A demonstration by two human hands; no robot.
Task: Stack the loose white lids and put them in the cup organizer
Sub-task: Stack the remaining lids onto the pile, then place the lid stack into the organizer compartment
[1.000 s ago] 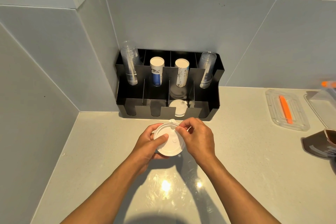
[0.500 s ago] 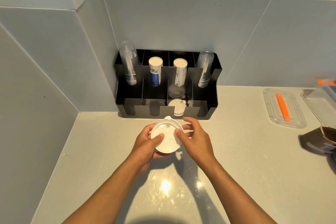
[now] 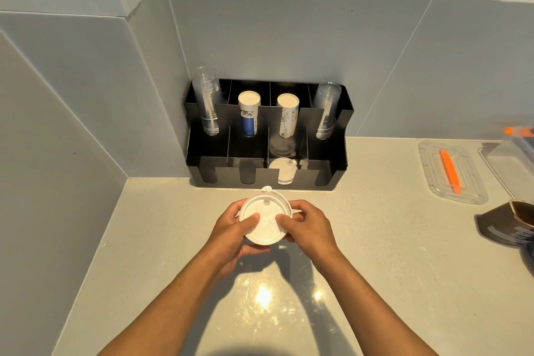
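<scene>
1. Since 0.5 s ago: right hand [image 3: 307, 225] has closed in on the lid stack [image 3: 265, 218]; its thumb now lies on the top face beside the left thumb.
2. Left hand [image 3: 231, 228] grips the stack's left edge, fingers curled beneath; both hands are clamped on the stack, held above the desk [image 3: 375, 269] just in front of the cup organizer [image 3: 341, 124].
3. Desk is pale and glossy, set in a grey tiled corner.
4. Organizer's rear slots hold clear cups [image 3: 206, 107] and paper cups [image 3: 248, 115]; one white lid [image 3: 284, 172] stands in a front slot.
5. Clear tray [image 3: 450, 173] with orange stick [image 3: 449, 170] lies well to the right.
</scene>
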